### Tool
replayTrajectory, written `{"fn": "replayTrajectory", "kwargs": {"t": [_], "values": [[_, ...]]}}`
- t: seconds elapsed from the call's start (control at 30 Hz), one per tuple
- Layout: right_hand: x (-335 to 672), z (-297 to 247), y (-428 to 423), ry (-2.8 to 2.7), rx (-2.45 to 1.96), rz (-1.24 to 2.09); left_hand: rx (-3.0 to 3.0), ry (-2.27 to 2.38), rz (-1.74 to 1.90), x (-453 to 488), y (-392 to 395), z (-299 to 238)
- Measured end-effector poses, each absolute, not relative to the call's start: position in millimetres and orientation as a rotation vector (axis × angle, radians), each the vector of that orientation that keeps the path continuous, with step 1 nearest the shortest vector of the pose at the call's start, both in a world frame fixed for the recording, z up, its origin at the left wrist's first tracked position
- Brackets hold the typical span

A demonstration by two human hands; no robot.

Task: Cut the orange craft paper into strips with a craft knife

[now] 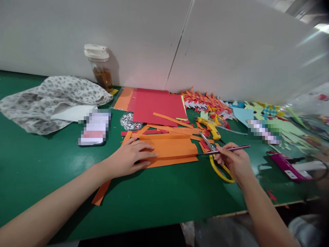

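Note:
My left hand [133,154] lies flat with fingers spread on a folded sheet of orange paper [174,145], which has a crease running along its length. In my right hand [235,161] is a slim purple pencil [241,147], its dark tip close to the paper's right end. Scissors [223,173] with yellow handles sit partly behind my right fingers, blades pointing up and left; I cannot tell whether the hand touches them. Orange paper strips [101,193] stick out under my left forearm and lie beyond the sheet.
Red paper [159,104] lies behind, near a yellow glue gun [213,128] and folded paper pieces [203,99]. To the left are a phone [94,128], a patterned cloth [46,99] and a tea bottle [101,68] against the wall. A magenta power strip [289,168] is at right.

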State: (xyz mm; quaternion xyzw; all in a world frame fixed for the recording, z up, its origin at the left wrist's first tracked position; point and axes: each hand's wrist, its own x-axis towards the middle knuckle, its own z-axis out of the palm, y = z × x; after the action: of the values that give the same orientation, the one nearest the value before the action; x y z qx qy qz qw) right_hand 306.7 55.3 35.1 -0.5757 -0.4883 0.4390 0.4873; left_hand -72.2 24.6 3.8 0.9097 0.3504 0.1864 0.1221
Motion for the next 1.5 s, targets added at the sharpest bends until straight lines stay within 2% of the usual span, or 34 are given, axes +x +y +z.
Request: {"fn": "replayTrajectory", "kwargs": {"t": [0.2,0.43,0.57,0.83,1.1,1.5], "values": [[309.7,39.6,50.6,-1.203,-1.399,0.963,2.659,0.997,0.565,-71.4,24.8,5.8],[274.7,73.9,34.6,-1.149,-1.26,0.767,2.671,1.004,0.552,-70.7,24.5,6.4],[235.9,76.6,27.3,-1.269,-1.26,0.905,2.67,0.999,0.548,-70.9,24.4,6.2],[175.9,38.9,21.0,-1.349,-1.23,1.262,2.665,1.0,0.544,-70.2,25.3,6.7],[164.2,23.9,21.3,-1.329,-1.221,1.354,2.681,0.988,0.553,-70.1,24.5,7.3],[220.1,25.1,38.1,-1.275,-1.245,1.24,2.665,0.994,0.563,-70.6,24.3,6.9]]}}
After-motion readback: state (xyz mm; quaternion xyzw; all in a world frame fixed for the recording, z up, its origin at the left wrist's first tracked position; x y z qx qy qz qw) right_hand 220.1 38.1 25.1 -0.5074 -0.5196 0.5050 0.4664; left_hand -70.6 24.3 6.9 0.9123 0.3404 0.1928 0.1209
